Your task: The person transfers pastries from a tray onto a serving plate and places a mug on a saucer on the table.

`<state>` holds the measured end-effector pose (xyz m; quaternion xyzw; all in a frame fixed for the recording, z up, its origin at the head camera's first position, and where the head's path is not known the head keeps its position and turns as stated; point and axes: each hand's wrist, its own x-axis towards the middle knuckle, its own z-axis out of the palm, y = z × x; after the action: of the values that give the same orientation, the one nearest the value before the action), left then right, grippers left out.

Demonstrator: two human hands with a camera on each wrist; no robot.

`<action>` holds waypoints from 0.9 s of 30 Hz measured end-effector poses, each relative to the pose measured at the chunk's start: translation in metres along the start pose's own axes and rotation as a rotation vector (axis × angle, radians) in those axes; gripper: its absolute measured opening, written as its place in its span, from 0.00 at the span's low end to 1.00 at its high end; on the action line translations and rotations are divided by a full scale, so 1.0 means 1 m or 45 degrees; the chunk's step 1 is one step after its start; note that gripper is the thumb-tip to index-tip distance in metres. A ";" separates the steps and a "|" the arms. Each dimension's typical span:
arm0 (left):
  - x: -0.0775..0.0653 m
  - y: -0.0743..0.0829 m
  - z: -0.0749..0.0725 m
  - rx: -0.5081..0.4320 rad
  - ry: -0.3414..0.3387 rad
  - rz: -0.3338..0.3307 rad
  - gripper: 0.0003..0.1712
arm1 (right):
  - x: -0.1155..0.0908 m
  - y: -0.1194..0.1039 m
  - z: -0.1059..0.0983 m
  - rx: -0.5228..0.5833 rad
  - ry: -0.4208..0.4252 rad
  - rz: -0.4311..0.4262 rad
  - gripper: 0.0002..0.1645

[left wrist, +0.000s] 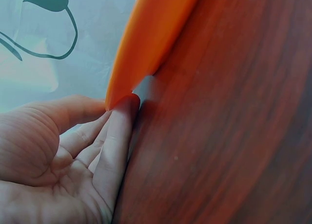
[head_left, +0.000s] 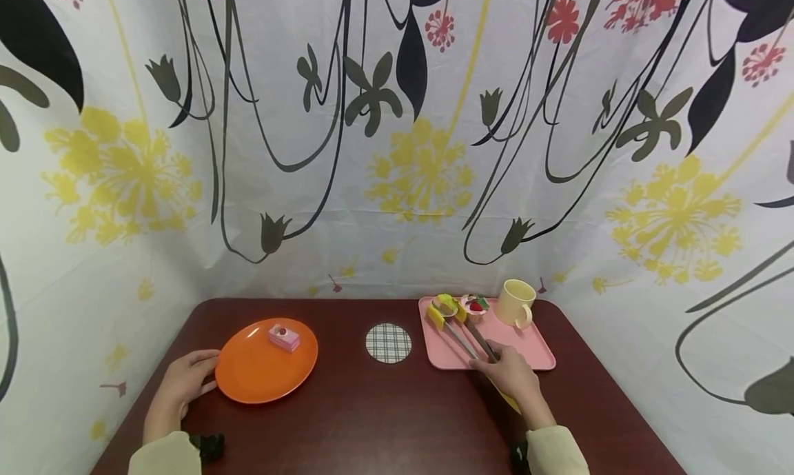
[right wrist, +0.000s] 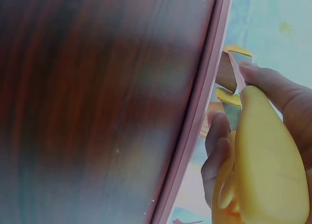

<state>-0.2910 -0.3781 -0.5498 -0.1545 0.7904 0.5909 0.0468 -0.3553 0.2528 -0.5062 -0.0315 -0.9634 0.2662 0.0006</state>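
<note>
1. Right hand (head_left: 510, 373) at near edge of pink tray (head_left: 446, 354); fingers curled round the tongs (head_left: 478, 337), little gap left.
2. Tongs reach over the tray, yellow tips either side of the green-topped cake (head_left: 444, 304) at its far left corner; can't tell if tips squeeze it.
3. Cake looks like a light toy, probably firm; topping uneven, so best gripped low on the sides, gently.
4. Tongs: metal arms look springy, yellow handles smooth, maybe slippery; hold mid-handle.
5. Berry-topped tart (head_left: 475, 305) right beside the cake on tray, easily knocked.
6. Left hand (head_left: 188, 378) well left of tray; fingers nearly together, thumb and fingers pinching rim of orange plate (head_left: 254, 368).
7. Plate seems light, stiff, slick plastic; rim is the place to hold. Keep level: pink cake slice (head_left: 284, 338) on it could slide.
</note>
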 end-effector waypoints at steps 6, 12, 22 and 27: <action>0.000 -0.004 -0.001 0.001 -0.003 0.009 0.39 | -0.004 -0.001 -0.002 0.007 -0.005 0.010 0.45; 0.000 -0.002 -0.001 0.002 -0.003 0.013 0.38 | -0.007 -0.005 -0.002 0.039 0.023 -0.028 0.38; 0.001 -0.003 0.000 -0.006 0.008 0.003 0.38 | -0.012 -0.012 0.000 0.072 0.056 -0.091 0.26; 0.002 -0.003 -0.001 -0.011 0.016 0.004 0.39 | -0.013 -0.017 0.000 0.086 0.067 -0.126 0.22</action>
<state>-0.2923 -0.3799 -0.5528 -0.1572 0.7883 0.5935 0.0401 -0.3429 0.2380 -0.4971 0.0091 -0.9538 0.2975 0.0403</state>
